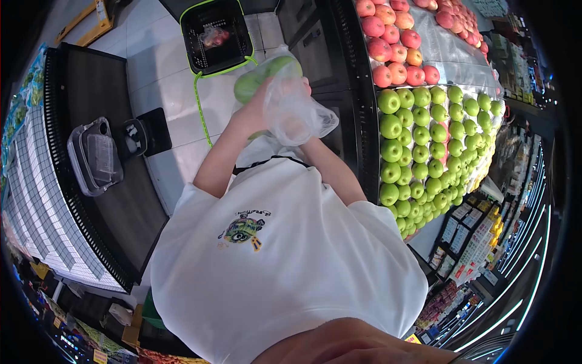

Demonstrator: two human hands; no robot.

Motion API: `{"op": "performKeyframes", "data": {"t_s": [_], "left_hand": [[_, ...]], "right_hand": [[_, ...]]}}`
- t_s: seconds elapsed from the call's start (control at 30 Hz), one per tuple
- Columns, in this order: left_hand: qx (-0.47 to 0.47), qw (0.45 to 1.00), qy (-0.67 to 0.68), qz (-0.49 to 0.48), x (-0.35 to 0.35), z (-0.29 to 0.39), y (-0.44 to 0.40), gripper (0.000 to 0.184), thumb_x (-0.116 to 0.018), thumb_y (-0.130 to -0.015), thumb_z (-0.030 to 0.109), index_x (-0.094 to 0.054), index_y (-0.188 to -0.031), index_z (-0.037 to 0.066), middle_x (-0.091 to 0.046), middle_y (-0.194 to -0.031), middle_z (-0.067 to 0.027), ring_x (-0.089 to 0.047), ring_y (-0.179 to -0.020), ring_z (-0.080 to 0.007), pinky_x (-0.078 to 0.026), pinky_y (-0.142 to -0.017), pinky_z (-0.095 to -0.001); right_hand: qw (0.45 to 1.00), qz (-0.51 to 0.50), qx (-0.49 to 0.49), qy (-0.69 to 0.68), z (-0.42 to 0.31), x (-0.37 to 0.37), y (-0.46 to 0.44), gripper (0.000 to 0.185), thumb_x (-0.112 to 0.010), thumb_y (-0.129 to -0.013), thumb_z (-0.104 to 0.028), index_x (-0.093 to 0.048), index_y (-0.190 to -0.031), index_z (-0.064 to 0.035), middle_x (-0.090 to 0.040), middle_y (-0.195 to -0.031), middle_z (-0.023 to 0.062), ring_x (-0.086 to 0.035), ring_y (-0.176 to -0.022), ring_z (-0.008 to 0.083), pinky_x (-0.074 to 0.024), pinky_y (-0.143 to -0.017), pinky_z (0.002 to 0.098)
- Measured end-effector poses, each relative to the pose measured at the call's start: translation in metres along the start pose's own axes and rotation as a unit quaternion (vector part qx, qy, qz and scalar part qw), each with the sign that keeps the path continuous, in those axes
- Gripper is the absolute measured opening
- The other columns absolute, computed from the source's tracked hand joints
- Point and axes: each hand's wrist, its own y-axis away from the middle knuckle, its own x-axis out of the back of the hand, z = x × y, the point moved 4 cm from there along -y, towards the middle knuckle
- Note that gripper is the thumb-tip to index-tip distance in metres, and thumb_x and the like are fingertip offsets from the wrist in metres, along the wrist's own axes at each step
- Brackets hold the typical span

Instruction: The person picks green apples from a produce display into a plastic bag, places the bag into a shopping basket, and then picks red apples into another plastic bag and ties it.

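A clear plastic bag (315, 118) with large green apples (247, 88) in it is held up in front of my chest. My left hand (257, 109) is closed around the bag, just below the apples. Loose, bunched plastic covers much of my right hand (296, 128), which grips the bag's gathered end; its fingers show only dimly through the film. Past the bag, a black shopping basket (193, 45) with a bright green rim stands on the floor. Inside it lies a small plastic bag of red fruit (214, 37).
At my right, a display holds rows of green apples (419, 139), with red apples (394, 36) behind. On my left, a dark shelf (91, 79) carries a clear plastic container (97, 156). The basket's green handle (200, 112) hangs toward me over the tiled floor (163, 97).
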Motion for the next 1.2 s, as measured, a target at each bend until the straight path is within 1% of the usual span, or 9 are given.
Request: {"op": "performKeyframes", "data": {"t_s": [0.27, 0.43, 0.6, 0.7, 0.77, 0.87, 0.93, 1.03, 1.2], "left_hand": [[-0.086, 0.993, -0.076, -0.023, 0.031, 0.011, 0.032, 0.034, -0.069, -0.077, 0.015, -0.061, -0.109, 0.006, -0.064, -0.104, -0.0126, -0.061, -0.100, -0.0305, -0.042, -0.099, -0.0417], [0.129, 0.843, -0.362, 0.376, 0.056, -0.031, 0.071, 0.033, -0.066, -0.080, 0.017, -0.061, -0.110, 0.005, -0.064, -0.105, -0.0163, -0.061, -0.099, -0.0391, -0.042, -0.097, -0.0501], [0.226, 0.894, -0.208, 0.328, 0.052, -0.090, 0.099, 0.028, -0.064, -0.080, 0.015, -0.061, -0.105, 0.001, -0.065, -0.104, -0.0215, -0.060, -0.099, -0.0451, -0.047, -0.089, -0.0521], [0.231, 0.887, -0.230, 0.328, 0.057, -0.110, 0.114, 0.029, -0.064, -0.080, 0.013, -0.063, -0.105, 0.000, -0.066, -0.104, -0.0214, -0.061, -0.101, -0.0445, -0.049, -0.091, -0.0489], [0.238, 0.871, -0.281, 0.326, 0.061, -0.119, 0.126, 0.030, -0.064, -0.079, 0.012, -0.064, -0.106, 0.000, -0.067, -0.105, -0.0202, -0.062, -0.104, -0.0429, -0.050, -0.094, -0.0460], [0.312, 0.843, -0.159, 0.409, 0.074, -0.140, 0.151, 0.036, -0.063, -0.079, 0.009, -0.065, -0.113, 0.000, -0.067, -0.110, -0.0213, -0.062, -0.109, -0.0424, -0.046, -0.100, -0.0455], [0.328, 0.829, -0.286, 0.352, 0.077, -0.151, 0.165, 0.040, -0.064, -0.079, 0.008, -0.065, -0.118, -0.001, -0.067, -0.116, -0.0220, -0.062, -0.113, -0.0415, -0.046, -0.100, -0.0452], [0.359, 0.812, -0.229, 0.398, 0.078, -0.164, 0.181, 0.040, -0.064, -0.082, 0.010, -0.065, -0.120, -0.003, -0.067, -0.117, -0.0202, -0.063, -0.113, -0.0371, -0.048, -0.097, -0.0427], [0.374, 0.806, -0.142, 0.437, 0.097, -0.184, 0.173, 0.037, -0.059, -0.092, 0.017, -0.063, -0.122, -0.004, -0.066, -0.114, -0.0170, -0.063, -0.106, -0.0247, -0.048, -0.092, -0.0366]], "right_hand": [[0.977, -0.023, -0.195, 0.082, 0.001, -0.007, -0.035, 0.049, -0.045, -0.102, -0.045, -0.056, -0.128, -0.0061, -0.060, -0.129, 0.0148, -0.058, -0.119, 0.0317, -0.0458, -0.104, 0.0480], [0.975, 0.143, -0.092, 0.140, -0.011, 0.008, -0.032, 0.043, -0.051, -0.098, -0.045, -0.064, -0.115, -0.0084, -0.063, -0.121, 0.0119, -0.058, -0.114, 0.0312, -0.0445, -0.103, 0.0465], [0.927, 0.223, -0.052, 0.297, -0.039, 0.150, -0.077, 0.037, -0.054, -0.095, -0.031, -0.057, -0.123, -0.0060, -0.064, -0.119, 0.0085, -0.057, -0.117, 0.0272, -0.0459, -0.101, 0.0435], [0.834, 0.310, -0.113, 0.442, -0.011, 0.234, -0.089, 0.036, -0.054, -0.092, -0.019, -0.055, -0.127, -0.0095, -0.065, -0.115, 0.0089, -0.056, -0.120, 0.0278, -0.0447, -0.101, 0.0436], [0.402, 0.092, -0.178, 0.893, 0.000, 0.305, -0.092, 0.044, -0.058, -0.087, -0.012, -0.053, -0.130, -0.0134, -0.065, -0.110, 0.0090, -0.053, -0.124, 0.0305, -0.0433, -0.101, 0.0448], [0.114, -0.161, -0.202, 0.959, 0.031, 0.296, -0.091, 0.052, -0.066, -0.081, -0.014, -0.055, -0.132, -0.0104, -0.067, -0.110, 0.0084, -0.050, -0.125, 0.0278, -0.0388, -0.105, 0.0459], [0.136, -0.235, -0.091, 0.958, 0.038, 0.336, -0.095, 0.035, -0.066, -0.079, -0.015, -0.069, -0.114, -0.0103, -0.069, -0.105, 0.0053, -0.045, -0.130, 0.0275, -0.0373, -0.105, 0.0468], [-0.099, -0.328, -0.125, 0.931, 0.047, 0.366, -0.095, 0.015, -0.064, -0.076, -0.020, -0.079, -0.078, -0.0188, -0.073, -0.093, 0.0004, -0.051, -0.120, 0.0230, -0.0370, -0.101, 0.0403], [-0.056, -0.371, -0.187, 0.908, 0.026, 0.292, -0.110, 0.012, -0.065, -0.074, -0.021, -0.076, -0.077, -0.0170, -0.072, -0.086, -0.0008, -0.053, -0.114, 0.0217, -0.0377, -0.096, 0.0379]]}}
